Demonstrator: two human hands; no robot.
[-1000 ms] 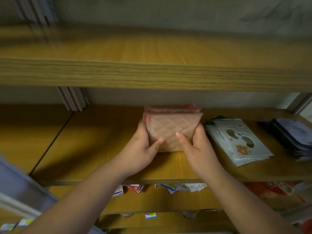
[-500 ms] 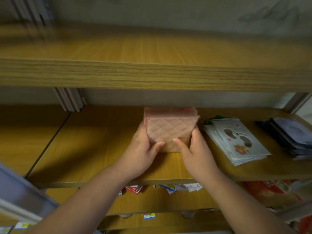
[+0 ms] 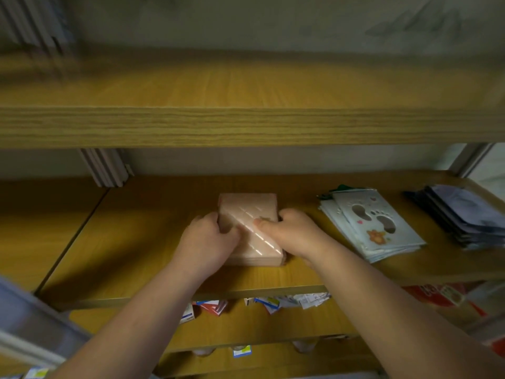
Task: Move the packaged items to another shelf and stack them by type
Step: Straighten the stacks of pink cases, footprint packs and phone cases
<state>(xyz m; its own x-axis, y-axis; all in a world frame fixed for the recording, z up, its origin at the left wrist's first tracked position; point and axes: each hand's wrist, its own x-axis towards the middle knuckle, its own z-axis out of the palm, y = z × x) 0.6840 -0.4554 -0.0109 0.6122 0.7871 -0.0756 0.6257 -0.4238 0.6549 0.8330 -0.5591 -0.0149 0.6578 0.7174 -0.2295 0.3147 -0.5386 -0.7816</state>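
Note:
A stack of pink quilted packets [image 3: 250, 214] lies flat on the middle wooden shelf [image 3: 142, 242]. My left hand [image 3: 209, 239] grips its left side and my right hand [image 3: 293, 233] grips its right side, thumb on top. To the right lies a stack of pale blue packets with footprint cut-outs [image 3: 374, 222]. Farther right sits a pile of dark purple packets [image 3: 464, 214]. The near corners of the pink stack are hidden under my hands.
A bare upper shelf [image 3: 246, 124] overhangs the work area. Grey upright boards [image 3: 105, 168] stand at the back left. The lower shelf holds small red, white and blue boxes [image 3: 216, 306] and a red package [image 3: 440, 294]. A grey rail [image 3: 32, 332] crosses the bottom left.
The pink stack went from tilted up in both hands to lying flat on the shelf. Both hands lowered with it and still hold its sides.

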